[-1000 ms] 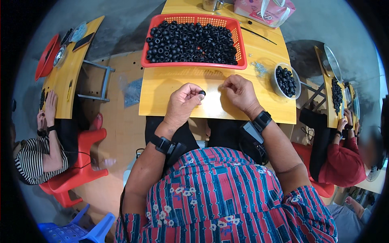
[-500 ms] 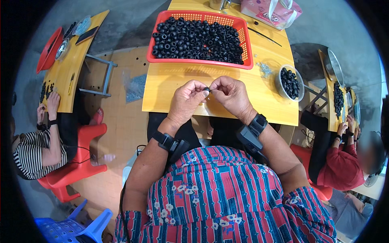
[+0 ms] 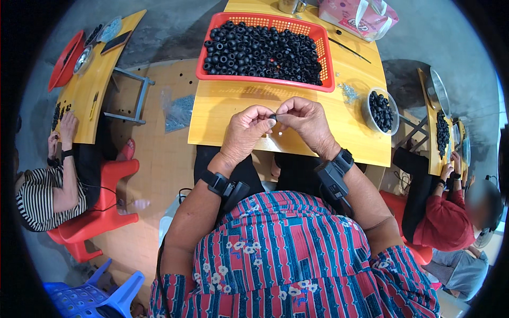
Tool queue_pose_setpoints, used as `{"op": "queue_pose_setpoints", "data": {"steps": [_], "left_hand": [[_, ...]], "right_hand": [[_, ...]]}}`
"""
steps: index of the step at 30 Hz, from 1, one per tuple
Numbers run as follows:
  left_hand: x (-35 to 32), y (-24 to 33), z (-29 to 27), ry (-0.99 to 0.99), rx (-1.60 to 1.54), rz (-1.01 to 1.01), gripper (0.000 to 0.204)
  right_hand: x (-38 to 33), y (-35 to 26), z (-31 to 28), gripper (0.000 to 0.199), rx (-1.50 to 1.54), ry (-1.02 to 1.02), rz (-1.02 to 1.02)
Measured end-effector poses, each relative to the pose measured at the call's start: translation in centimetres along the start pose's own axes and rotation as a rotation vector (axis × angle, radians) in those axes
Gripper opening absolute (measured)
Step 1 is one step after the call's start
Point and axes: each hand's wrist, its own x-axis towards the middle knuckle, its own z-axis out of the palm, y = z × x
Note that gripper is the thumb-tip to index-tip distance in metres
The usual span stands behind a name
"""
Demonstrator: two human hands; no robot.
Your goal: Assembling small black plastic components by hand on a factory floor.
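- Since a second ago the right hand (image 3: 303, 121) has lifted off the worktop (image 3: 228, 114) and closed in on the left hand (image 3: 247, 129); both have stayed joined over the near edge for the last half second.
- At the far left, another person in a striped top (image 3: 37, 199) sits on a red chair (image 3: 101, 212) at a separate yellow table (image 3: 85, 85).
- The left hand is curled, its fingertips pinching a small black ring (image 3: 272, 116) from the left side.
- That ring sits between the two hands, just above the worktop's near edge at its middle.
- The right hand pinches the same ring from the right, fingers bent.
- A red basket (image 3: 323, 58) full of black rings lies along the far edge.
- A clear bowl (image 3: 366, 108) of black rings stands by the right edge.
- At the far right, a person in a red top (image 3: 445, 225) works at a third table.
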Motion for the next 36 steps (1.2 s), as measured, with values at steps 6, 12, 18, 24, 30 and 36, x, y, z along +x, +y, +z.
{"op": "queue_pose_setpoints", "data": {"steps": [6, 12, 18, 24, 30, 36], "left_hand": [[0.0, 0.2, -0.1, -0.006, -0.015, -0.024, 0.012], [0.0, 0.0, -0.1, -0.001, -0.034, 0.0, 0.014], [0.0, -0.1, -0.5, 0.003, -0.083, -0.036, 0.016], [0.2, -0.1, -0.5, 0.016, -0.163, -0.039, 0.015], [0.2, 0.2, -0.6, 0.021, -0.188, -0.063, 0.015], [-0.1, 0.0, -0.5, 0.013, -0.25, -0.07, 0.015]], "right_hand": [[-0.4, 0.1, 0.4, 0.006, 0.018, 0.058, -0.033], [-0.5, 0.3, 0.7, 0.012, 0.076, 0.052, -0.071], [-0.3, 0.5, 0.7, 0.017, -0.003, 0.023, -0.083], [-0.2, 0.6, 1.0, 0.013, -0.074, 0.079, -0.145], [-0.4, 0.4, 1.4, 0.01, -0.012, 0.101, -0.139], [-0.4, 0.3, 1.5, 0.008, -0.136, 0.109, -0.191]]}}
